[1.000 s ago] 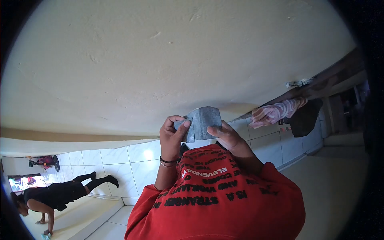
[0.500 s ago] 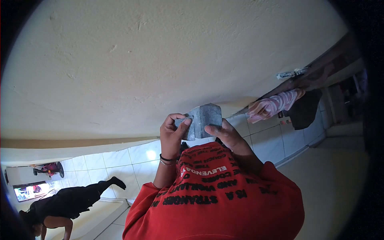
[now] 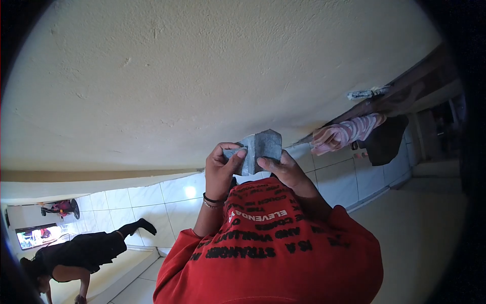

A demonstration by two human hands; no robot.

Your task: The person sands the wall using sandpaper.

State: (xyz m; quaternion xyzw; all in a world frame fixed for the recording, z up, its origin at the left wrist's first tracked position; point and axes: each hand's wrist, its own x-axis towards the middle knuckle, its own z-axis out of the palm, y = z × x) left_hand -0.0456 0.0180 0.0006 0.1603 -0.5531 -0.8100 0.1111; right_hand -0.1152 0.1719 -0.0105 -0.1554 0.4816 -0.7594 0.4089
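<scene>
A folded sheet of grey sandpaper with a dusty, worn look is held out in front of my chest, close to the wall. Its crease stands upright between two panels. My left hand is closed on the left panel, thumb across the near face and fingers behind. On the other side, my right hand pinches the lower right part, thumb in front; its other fingers are mostly hidden behind the sheet.
A rough cream wall fills the upper view. White tiles cover the floor. To the right are a striped pink cloth, a dark cloth and a small whitish object. A person in dark clothes is at lower left.
Both hands still grip the sandpaper, whose panels have tilted slightly. The view has shifted a little, and the person at lower left has changed arm position.
</scene>
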